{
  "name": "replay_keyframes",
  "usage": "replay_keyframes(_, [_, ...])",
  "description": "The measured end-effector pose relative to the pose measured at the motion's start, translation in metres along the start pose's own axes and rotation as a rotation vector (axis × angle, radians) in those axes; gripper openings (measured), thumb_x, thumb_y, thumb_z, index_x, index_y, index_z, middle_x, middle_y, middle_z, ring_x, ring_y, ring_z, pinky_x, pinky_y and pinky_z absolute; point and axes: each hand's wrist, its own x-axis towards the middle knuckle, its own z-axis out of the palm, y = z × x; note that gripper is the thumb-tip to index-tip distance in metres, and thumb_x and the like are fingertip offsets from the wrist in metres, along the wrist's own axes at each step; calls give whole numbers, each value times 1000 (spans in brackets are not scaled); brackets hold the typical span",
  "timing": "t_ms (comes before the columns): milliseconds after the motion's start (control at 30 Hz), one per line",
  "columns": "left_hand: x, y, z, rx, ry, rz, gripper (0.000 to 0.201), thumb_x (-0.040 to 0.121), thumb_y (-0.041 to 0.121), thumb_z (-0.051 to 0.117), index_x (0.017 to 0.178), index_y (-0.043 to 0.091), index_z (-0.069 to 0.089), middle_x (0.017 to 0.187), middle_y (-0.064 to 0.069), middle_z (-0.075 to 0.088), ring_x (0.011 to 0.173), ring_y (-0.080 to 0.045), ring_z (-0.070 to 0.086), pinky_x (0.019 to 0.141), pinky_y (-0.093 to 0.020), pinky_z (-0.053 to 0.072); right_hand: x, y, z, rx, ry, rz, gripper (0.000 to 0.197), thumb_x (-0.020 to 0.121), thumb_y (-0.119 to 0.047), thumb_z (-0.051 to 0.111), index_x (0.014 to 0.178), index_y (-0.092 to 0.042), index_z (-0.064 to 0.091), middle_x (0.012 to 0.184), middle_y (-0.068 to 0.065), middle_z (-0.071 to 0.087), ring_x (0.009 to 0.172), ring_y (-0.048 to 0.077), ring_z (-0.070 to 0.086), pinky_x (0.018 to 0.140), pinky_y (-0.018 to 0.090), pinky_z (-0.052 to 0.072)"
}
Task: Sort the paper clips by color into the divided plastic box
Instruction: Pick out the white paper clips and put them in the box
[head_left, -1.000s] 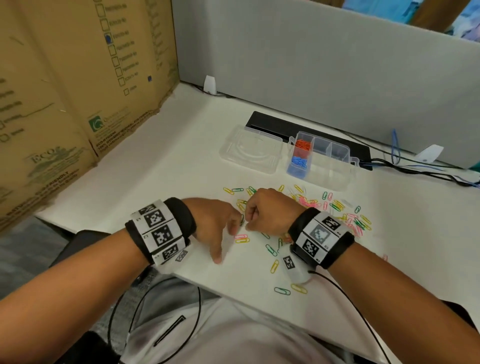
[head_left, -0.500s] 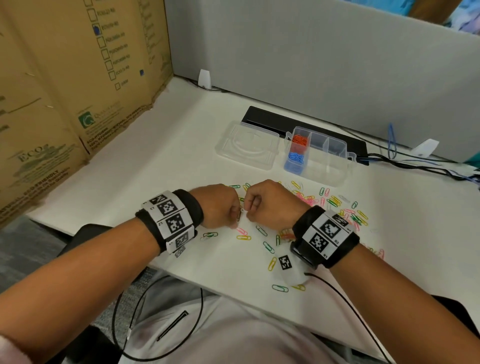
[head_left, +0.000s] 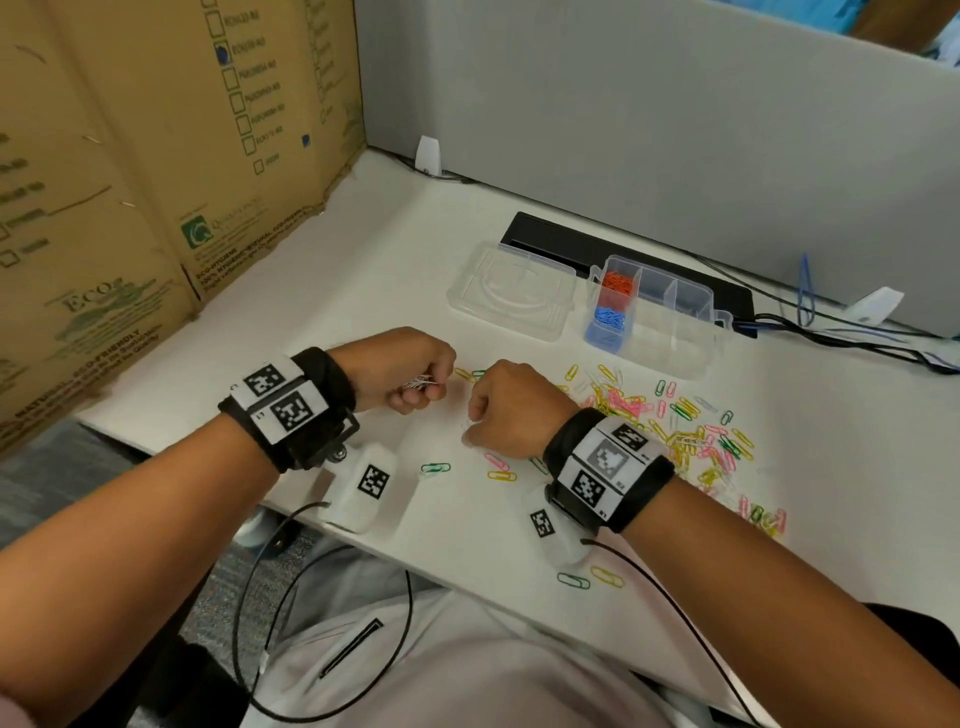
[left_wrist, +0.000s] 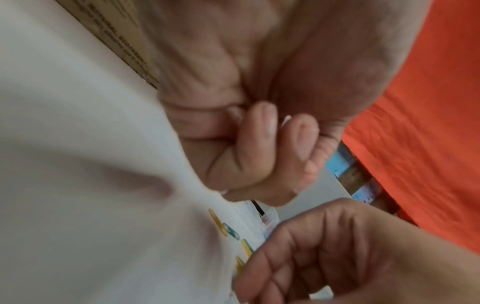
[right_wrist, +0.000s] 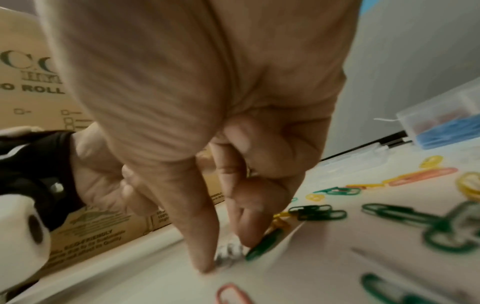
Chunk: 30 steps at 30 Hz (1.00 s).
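My left hand (head_left: 423, 389) hovers over the white table (head_left: 332, 312), fingers curled round a small bunch of white paper clips (head_left: 418, 383). Just to its right, my right hand (head_left: 470, 434) reaches down to the table. In the right wrist view, its thumb and forefinger pinch a white clip (right_wrist: 228, 255) lying beside a green clip (right_wrist: 262, 244). A loose heap of yellow, pink, green and white clips (head_left: 675, 415) spreads to the right. The clear divided box (head_left: 670, 343) stands behind it, with red clips (head_left: 618, 283) and blue clips (head_left: 607, 321) in its two left compartments.
The box's clear lid (head_left: 511, 296) lies open to its left. A cardboard carton (head_left: 130, 208) walls the left side and a grey partition (head_left: 623, 130) the back. A black strip (head_left: 571, 244) and cables (head_left: 831, 332) run behind the box. Stray clips (head_left: 589, 578) lie near the front edge.
The two hands, which met fingertip to fingertip half a second ago, have parted. The left hand drew back left with the white clips. The right hand dropped to the table.
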Motion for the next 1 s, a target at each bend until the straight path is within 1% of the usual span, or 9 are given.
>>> replay_keyframes(67, [0, -1, 0, 33, 17, 8, 15, 78, 1, 42, 66, 9, 44, 58, -7, 42, 44, -15, 26, 42, -22, 17, 4, -4, 4, -55, 14, 20, 16, 77, -18, 73, 89, -8, 68, 93, 7, 68, 85, 25, 66, 74, 35, 58])
replay_keyframes(133, [-1, -3, 0, 221, 32, 15, 15, 81, 6, 52, 67, 9, 49, 58, -5, 40, 46, -16, 27, 44, -24, 21, 5, -8, 4, -84, -2, 19, 12, 80, -14, 70, 90, -8, 65, 93, 8, 67, 86, 25, 65, 73, 32, 56])
replay_keyframes(267, [-13, -7, 0, 736, -69, -24, 26, 68, 39, 85, 70, 19, 69, 60, 8, 58, 56, -10, 49, 57, -25, 42, 5, -10, -1, -74, -77, 44, 12, 81, -12, 65, 91, -6, 67, 90, 8, 69, 85, 24, 67, 76, 35, 59])
replay_keyframes(433, [-13, -11, 16, 1020, -106, -97, 35, 68, 38, 86, 87, 12, 74, 77, 3, 70, 65, -11, 58, 60, -20, 46, -1, -13, -4, -105, -79, 11, 14, 78, -5, 60, 90, -3, 67, 89, 11, 69, 84, 27, 67, 75, 36, 59])
replay_keyframes(600, [-10, -11, 18, 1024, -118, -25, 18, 78, 32, 78, 83, 16, 72, 78, 5, 67, 74, -12, 59, 67, -23, 46, -3, -8, -9, -44, -126, -17, 20, 81, -4, 61, 100, -7, 65, 106, 4, 64, 96, 22, 61, 79, 30, 52])
replay_keyframes(733, [-4, -8, 11, 863, -84, 41, 13, 76, 34, 73, 74, 21, 70, 84, 3, 71, 79, -18, 64, 79, -31, 54, -6, 2, -22, 116, -83, 46, 15, 80, -9, 67, 93, -17, 68, 82, -12, 54, 79, 10, 56, 67, 20, 42])
replay_keyframes(833, [-4, 1, 10, 666, -62, 49, 22, 76, 27, 70, 59, 19, 59, 59, 1, 49, 55, -16, 42, 53, -25, 37, -12, 11, -38, 266, -16, 87, 15, 81, -10, 71, 96, -12, 73, 75, -6, 60, 66, 8, 55, 65, 21, 48])
replay_keyframes(933, [-3, 12, 13, 48, -158, 59, 28, 71, 12, 57, 52, 18, 38, 52, 1, 28, 46, -14, 20, 46, -25, 14, -23, 14, -54, 526, 82, 109, 13, 83, -5, 71, 95, -11, 74, 70, -1, 64, 57, 6, 55, 53, 19, 46])
replay_keyframes(1000, [2, 17, 17, -353, -261, 54, 23, 69, 9, 49, 61, 19, 30, 54, 2, 28, 44, -11, 19, 46, -23, 11, -30, 11, -62, 732, 133, 108, 13, 84, -1, 69, 89, -13, 72, 68, 1, 63, 53, 7, 50, 45, 17, 39])
